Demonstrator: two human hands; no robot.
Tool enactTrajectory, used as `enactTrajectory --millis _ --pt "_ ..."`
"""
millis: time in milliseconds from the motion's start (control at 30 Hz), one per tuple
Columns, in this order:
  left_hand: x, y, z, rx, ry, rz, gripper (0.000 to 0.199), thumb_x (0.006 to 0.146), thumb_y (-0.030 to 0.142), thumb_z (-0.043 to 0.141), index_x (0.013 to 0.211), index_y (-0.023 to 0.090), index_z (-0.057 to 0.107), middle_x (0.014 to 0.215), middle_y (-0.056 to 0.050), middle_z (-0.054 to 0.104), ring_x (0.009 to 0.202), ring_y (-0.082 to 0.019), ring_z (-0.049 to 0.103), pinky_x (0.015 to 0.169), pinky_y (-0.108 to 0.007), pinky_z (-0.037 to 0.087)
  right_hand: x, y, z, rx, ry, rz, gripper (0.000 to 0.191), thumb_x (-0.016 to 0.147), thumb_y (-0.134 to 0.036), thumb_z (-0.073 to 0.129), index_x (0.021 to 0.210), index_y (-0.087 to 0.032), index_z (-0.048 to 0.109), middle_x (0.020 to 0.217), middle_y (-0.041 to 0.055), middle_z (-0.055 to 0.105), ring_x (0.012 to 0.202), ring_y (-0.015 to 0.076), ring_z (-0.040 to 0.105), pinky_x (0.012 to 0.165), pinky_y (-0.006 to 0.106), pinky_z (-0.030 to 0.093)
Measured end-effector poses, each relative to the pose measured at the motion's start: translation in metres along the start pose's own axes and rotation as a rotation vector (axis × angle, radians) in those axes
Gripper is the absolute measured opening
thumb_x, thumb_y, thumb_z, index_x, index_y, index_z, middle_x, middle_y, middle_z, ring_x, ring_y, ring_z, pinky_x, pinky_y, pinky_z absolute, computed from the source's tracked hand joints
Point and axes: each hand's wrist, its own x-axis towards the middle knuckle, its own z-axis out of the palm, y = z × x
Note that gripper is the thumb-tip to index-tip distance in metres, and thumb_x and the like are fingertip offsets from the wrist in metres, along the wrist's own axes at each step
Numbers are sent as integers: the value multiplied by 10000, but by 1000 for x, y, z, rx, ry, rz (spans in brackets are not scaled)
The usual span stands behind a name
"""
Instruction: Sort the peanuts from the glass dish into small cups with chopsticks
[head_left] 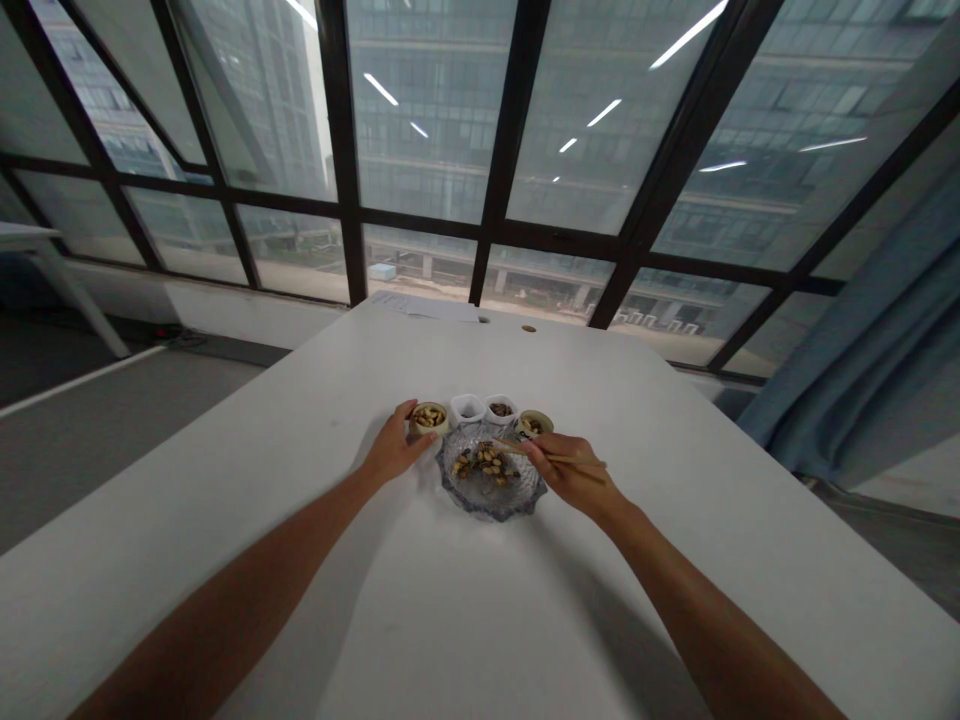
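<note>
My left hand [399,443] holds the side of a small yellowish bowl [429,432] filled with pale nut-like pieces. In my right hand [574,472] are wooden chopsticks [559,459], their tips over a clear scalloped glass plate [489,503]. A heap of brown and yellow pieces [491,463] lies on the plate. Behind it stand two white cups; the left cup [467,408] has little visible inside, the right cup [501,409] holds dark pieces. Another yellowish bowl [535,422] with some pieces sits at the right, partly behind my right hand.
The white table [450,620] reaches to the windows. Papers [427,306] and a small round brown item [529,328] lie at its far end. A blue curtain [862,350] hangs at the right; another table [30,234] stands far left.
</note>
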Motion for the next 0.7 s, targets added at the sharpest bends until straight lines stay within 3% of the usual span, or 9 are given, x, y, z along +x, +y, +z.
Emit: enactTrajectory --millis 200,367,467,600,700 --pt "1 0 0 24 2 11 720 759 498 688 1351 171 441 1340 -155 583 1223 -286 581 1065 -471 452 8 -3 3 3 -130 -92 517 963 -605 410 621 -252 570 576 18 560 526 155 487 550 279 418" --pt "1 2 -1 30 -11 13 712 771 495 675 1355 166 433 1338 -157 583 1231 -286 578 1065 -470 454 4 -10 3 99 -115 -45 534 923 -641 474 570 -247 547 553 2 567 493 138 501 535 271 437" --pt "0 3 -1 35 -15 8 712 773 494 668 1351 153 431 1336 -170 583 1232 -293 578 1061 -473 457 -1 -2 7 263 75 170 512 884 -664 524 612 -235 597 556 18 622 470 151 561 472 275 445" --pt "0 2 -1 40 0 16 698 767 488 678 1338 161 446 1324 -165 594 1218 -294 589 1056 -476 463 -4 22 12 709 432 544 517 784 -708 612 692 -199 611 539 40 655 397 159 563 355 264 412" --pt "0 1 0 42 4 19 699 769 491 680 1341 166 446 1318 -155 598 1215 -287 589 1060 -468 460 -5 41 12 935 493 666 481 719 -666 692 657 -206 566 485 29 625 357 140 523 310 241 382"
